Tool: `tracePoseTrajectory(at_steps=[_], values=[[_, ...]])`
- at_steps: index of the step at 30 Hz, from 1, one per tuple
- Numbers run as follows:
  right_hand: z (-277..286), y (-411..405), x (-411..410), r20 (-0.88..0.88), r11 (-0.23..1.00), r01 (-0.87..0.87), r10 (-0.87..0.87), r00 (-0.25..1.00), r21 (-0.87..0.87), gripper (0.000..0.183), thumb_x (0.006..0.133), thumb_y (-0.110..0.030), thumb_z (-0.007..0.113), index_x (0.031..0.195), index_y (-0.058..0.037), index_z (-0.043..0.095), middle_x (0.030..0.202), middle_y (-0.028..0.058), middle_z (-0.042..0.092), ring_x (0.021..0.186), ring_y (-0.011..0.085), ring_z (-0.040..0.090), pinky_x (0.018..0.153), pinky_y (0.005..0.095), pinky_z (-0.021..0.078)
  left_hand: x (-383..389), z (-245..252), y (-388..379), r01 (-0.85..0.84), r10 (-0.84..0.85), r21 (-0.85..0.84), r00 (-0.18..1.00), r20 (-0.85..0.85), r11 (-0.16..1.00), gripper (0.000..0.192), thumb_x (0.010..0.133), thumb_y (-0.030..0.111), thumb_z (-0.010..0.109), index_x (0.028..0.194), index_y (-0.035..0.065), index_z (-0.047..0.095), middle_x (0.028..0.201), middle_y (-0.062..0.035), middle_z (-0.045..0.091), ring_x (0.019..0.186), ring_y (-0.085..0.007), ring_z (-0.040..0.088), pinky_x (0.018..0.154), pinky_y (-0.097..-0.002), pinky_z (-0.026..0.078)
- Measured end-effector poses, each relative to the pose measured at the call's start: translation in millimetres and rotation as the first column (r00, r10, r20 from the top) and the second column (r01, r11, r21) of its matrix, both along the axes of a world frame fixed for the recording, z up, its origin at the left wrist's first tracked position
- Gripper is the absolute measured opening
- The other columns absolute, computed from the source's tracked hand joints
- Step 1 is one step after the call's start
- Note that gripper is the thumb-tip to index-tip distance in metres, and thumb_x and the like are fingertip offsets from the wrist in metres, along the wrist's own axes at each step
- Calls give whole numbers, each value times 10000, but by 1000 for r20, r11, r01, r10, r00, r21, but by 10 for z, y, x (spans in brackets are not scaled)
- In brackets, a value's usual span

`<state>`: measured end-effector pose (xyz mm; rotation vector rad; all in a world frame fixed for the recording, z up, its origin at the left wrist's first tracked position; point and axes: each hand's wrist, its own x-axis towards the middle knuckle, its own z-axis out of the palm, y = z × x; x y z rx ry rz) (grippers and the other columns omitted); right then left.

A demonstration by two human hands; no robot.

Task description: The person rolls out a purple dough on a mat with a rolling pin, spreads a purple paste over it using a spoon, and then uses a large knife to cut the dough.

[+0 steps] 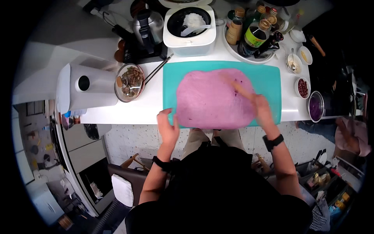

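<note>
A large, flattened sheet of pink-purple dough [210, 99] with a few dark specks covers most of a teal mat [270, 79]. My right hand [262, 110] is closed around one end of a wooden rolling pin [241, 89]. The pin slants over the dough's right part, its far end blurred by motion; whether it presses on the dough is unclear. At the mat's lower left corner is my left hand [168, 127], empty, with thumb and fingers apart. Its thumb lies beside the dough's left edge, and I cannot tell if they touch.
Behind the mat stand a white rice cooker [190, 44] holding white powder and a spoon, a kettle [148, 27], and a tray [248, 58] of bottles. Left is a lidded glass bowl [130, 82] beside chopsticks [157, 70]. Small bowls [302, 87] line the right; another person [350, 134] is beyond.
</note>
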<state>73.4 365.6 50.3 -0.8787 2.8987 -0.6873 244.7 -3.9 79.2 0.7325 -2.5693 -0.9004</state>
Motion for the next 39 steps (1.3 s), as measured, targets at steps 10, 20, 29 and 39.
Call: tracePoseTrajectory(at_steps=[10, 20, 29, 39], values=[[-606, -1340, 304, -70, 972, 93, -79, 994, 216, 661, 936, -346, 588, 1457, 24, 422, 1509, 215, 414, 1434, 354, 346, 1198, 532, 207, -888, -870, 226, 691, -626, -189, 716, 308, 698, 730, 977, 390, 531, 1537, -13, 293, 1590, -217, 296, 1470, -370, 282, 1208, -513, 190], [-546, -1753, -730, -61, 988, 105, -99, 993, 112, 661, 980, -341, 529, 1492, 38, 353, 1559, 218, 338, 1473, 358, 280, 1214, 512, 179, -1581, -820, -25, 697, -666, -205, 717, 206, 687, 716, 950, 386, 577, 1512, 2, 356, 1584, -191, 324, 1456, -334, 326, 1199, -499, 223], [-600, -1794, -1093, -131, 983, 108, -89, 987, 150, 663, 978, -342, 535, 1488, 41, 355, 1571, 207, 323, 1477, 332, 279, 1210, 506, 183, -2026, -837, -55, 677, -627, -261, 736, 256, 688, 711, 958, 385, 560, 1512, -6, 347, 1612, -154, 297, 1497, -291, 261, 1221, -490, 166], [-541, -1690, -1468, -107, 996, -92, 91, 990, -4, 417, 927, -324, 618, 1207, -28, 530, 1366, 158, 480, 1253, 352, 474, 1062, 466, 389, -2283, -716, -354, 770, -752, -352, 621, 220, 532, 609, 982, 259, 525, 1520, 35, 350, 1588, -109, 343, 1484, -288, 283, 1220, -498, 168]])
